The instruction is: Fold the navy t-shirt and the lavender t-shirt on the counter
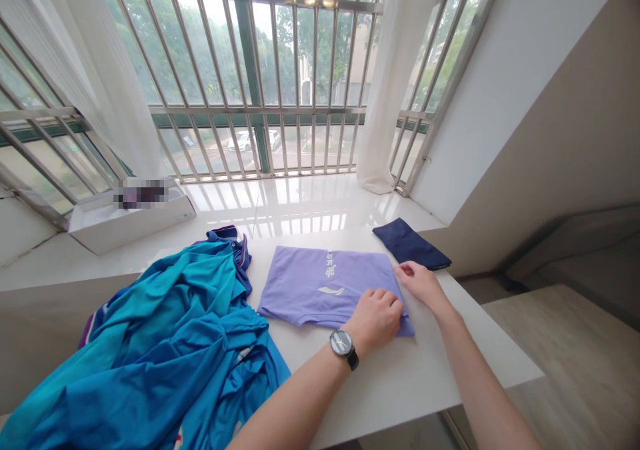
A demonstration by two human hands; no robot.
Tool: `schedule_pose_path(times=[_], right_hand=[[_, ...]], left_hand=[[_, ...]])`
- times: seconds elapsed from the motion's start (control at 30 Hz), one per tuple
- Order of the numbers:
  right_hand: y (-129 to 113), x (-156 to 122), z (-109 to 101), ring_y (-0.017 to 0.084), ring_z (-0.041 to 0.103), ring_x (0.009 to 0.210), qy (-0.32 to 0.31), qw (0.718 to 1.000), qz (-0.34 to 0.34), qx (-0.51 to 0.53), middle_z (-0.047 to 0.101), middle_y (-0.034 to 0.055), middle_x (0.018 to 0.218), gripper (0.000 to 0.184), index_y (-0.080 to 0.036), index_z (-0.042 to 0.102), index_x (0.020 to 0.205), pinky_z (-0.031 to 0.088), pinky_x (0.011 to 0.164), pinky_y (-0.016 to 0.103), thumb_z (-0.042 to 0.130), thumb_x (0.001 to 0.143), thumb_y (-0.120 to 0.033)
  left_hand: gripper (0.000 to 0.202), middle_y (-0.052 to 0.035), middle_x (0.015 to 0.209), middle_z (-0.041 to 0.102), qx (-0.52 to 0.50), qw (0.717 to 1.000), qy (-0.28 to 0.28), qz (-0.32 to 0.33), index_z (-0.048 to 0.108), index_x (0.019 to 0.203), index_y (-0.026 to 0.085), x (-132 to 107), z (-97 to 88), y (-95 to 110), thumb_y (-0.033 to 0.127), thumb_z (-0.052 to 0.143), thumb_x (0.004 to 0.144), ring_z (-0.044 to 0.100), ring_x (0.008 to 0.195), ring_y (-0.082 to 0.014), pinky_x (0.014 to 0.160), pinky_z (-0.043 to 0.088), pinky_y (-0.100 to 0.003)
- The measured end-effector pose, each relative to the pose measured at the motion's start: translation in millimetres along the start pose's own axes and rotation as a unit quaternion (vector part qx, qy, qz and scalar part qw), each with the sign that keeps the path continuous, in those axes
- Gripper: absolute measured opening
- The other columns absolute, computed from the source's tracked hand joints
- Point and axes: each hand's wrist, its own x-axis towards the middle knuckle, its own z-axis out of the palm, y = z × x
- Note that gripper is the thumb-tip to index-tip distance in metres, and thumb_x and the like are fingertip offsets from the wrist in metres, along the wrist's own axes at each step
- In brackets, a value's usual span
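A lavender T-shirt (295, 283) with white lettering and a white logo lies folded into a flat rectangle on the white ledge. My left hand (376, 318), wearing a black-strapped watch (342, 343) on its wrist, rests on the shirt's right part with its fingers curled down into the fabric. At the shirt's right edge, my right hand (420, 282) is closed in a pinch on the cloth. The fingertips of the left hand are partly hidden. Just beyond my right hand lies a folded navy cloth (413, 242).
Crumpled teal-blue garments (165, 343) heap on the left, hanging over the ledge's (380, 397) front edge. Behind them stands a white box (133, 227) with a blurred item on top. Metal window bars (310, 110) and a white curtain (385, 117) rise at the back.
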Motion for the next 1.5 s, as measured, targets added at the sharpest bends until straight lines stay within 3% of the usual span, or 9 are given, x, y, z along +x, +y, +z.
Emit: schedule_pose_path(times=[0.13, 0.4, 0.57, 0.77, 1.03, 1.13, 1.3, 1.4, 1.5], right_hand=[[-16, 32, 9, 0.025, 0.070, 0.076, -0.021, 1.000, -0.003, 0.017, 0.075, 0.0094, 0.074, 0.026, -0.020, 0.070, 0.066, 0.049, 0.068, 0.029, 0.069, 0.068, -0.045], [2, 42, 26, 0.020, 0.061, 0.056, -0.034, 0.984, -0.046, 0.167, 0.069, 0.0065, 0.058, 0.038, -0.014, 0.071, 0.068, 0.043, 0.049, 0.027, 0.065, 0.070, -0.051], [7, 43, 33, 0.022, 0.065, 0.062, 0.014, 0.997, -0.041, 0.064, 0.072, 0.0074, 0.067, 0.022, -0.019, 0.068, 0.073, 0.047, 0.059, 0.030, 0.061, 0.072, -0.040], [1, 34, 30, 0.022, 0.061, 0.065, 0.102, 0.987, -0.120, -0.024, 0.066, 0.0053, 0.070, 0.023, -0.020, 0.064, 0.084, 0.044, 0.063, 0.031, 0.055, 0.077, -0.041], [-10, 22, 37, 0.020, 0.062, 0.067, 0.031, 0.988, -0.135, -0.061, 0.069, 0.0036, 0.072, 0.030, -0.023, 0.062, 0.080, 0.037, 0.058, 0.028, 0.048, 0.089, -0.047], [-9, 20, 41, 0.019, 0.061, 0.066, 0.029, 0.988, -0.123, -0.085, 0.069, 0.0041, 0.074, 0.033, -0.023, 0.062, 0.079, 0.033, 0.056, 0.027, 0.045, 0.092, -0.048], [-13, 16, 41, 0.018, 0.061, 0.068, 0.023, 0.986, -0.128, -0.106, 0.070, 0.0044, 0.076, 0.034, -0.022, 0.061, 0.079, 0.032, 0.056, 0.026, 0.043, 0.094, -0.047], [-14, 16, 40, 0.019, 0.061, 0.070, 0.032, 0.984, -0.134, -0.112, 0.071, 0.0052, 0.080, 0.036, -0.023, 0.061, 0.079, 0.032, 0.058, 0.027, 0.041, 0.094, -0.048], [-12, 19, 41, 0.019, 0.061, 0.069, 0.028, 0.985, -0.136, -0.105, 0.070, 0.0051, 0.078, 0.036, -0.023, 0.062, 0.079, 0.033, 0.058, 0.027, 0.043, 0.093, -0.049]], left_hand=[[0.009, -0.0065, 0.094, 0.058, 0.016, 1.000, 0.008, 0.008, 0.054, 0.092, 0.017, -1, 0.5, 1, 0.025, 0.051, 0.091, 0.054, 0.088, -0.0212, 0.075, 0.042, -0.034], [0.011, -0.0083, 0.101, 0.059, 0.013, 0.999, 0.043, 0.029, 0.055, 0.095, 0.015, -1, 1.8, 1, 0.021, 0.047, 0.092, 0.054, 0.093, -0.0214, 0.082, 0.042, -0.035], [0.012, -0.0096, 0.105, 0.059, 0.001, 0.999, 0.034, 0.030, 0.056, 0.097, 0.014, -2, 4.1, 0, 0.021, 0.049, 0.090, 0.054, 0.098, -0.0220, 0.087, 0.041, -0.036], [0.014, -0.0088, 0.103, 0.060, 0.008, 0.999, 0.031, 0.022, 0.056, 0.096, 0.013, -2, 0.2, 1, 0.024, 0.049, 0.090, 0.054, 0.097, -0.0226, 0.089, 0.041, -0.037], [0.027, -0.0080, 0.102, 0.063, 0.006, 1.000, 0.021, 0.017, 0.059, 0.102, 0.014, -2, -0.8, 6, 0.038, 0.049, 0.095, 0.058, 0.096, -0.0230, 0.085, 0.045, -0.037], [0.039, -0.0088, 0.099, 0.065, 0.014, 0.999, -0.033, 0.039, 0.063, 0.098, 0.015, 7, -20.9, 2, 0.051, 0.049, 0.094, 0.061, 0.092, -0.0240, 0.078, 0.048, -0.037], [0.031, -0.0108, 0.114, 0.064, 0.039, 0.998, -0.032, 0.037, 0.062, 0.111, 0.018, 4, -102.6, -41, 0.042, 0.053, 0.094, 0.063, 0.100, -0.0238, 0.086, 0.048, -0.035], [0.032, -0.0100, 0.105, 0.067, 0.045, 0.990, -0.089, -0.102, 0.062, 0.114, 0.019, -26, -144.1, -91, 0.042, 0.049, 0.096, 0.065, 0.096, -0.0250, 0.082, 0.049, -0.035], [0.033, -0.0149, 0.105, 0.068, 0.074, 0.930, -0.187, -0.307, 0.066, 0.105, 0.016, -66, -164.4, -138, 0.038, 0.044, 0.096, 0.066, 0.099, -0.0285, 0.085, 0.049, -0.037]])
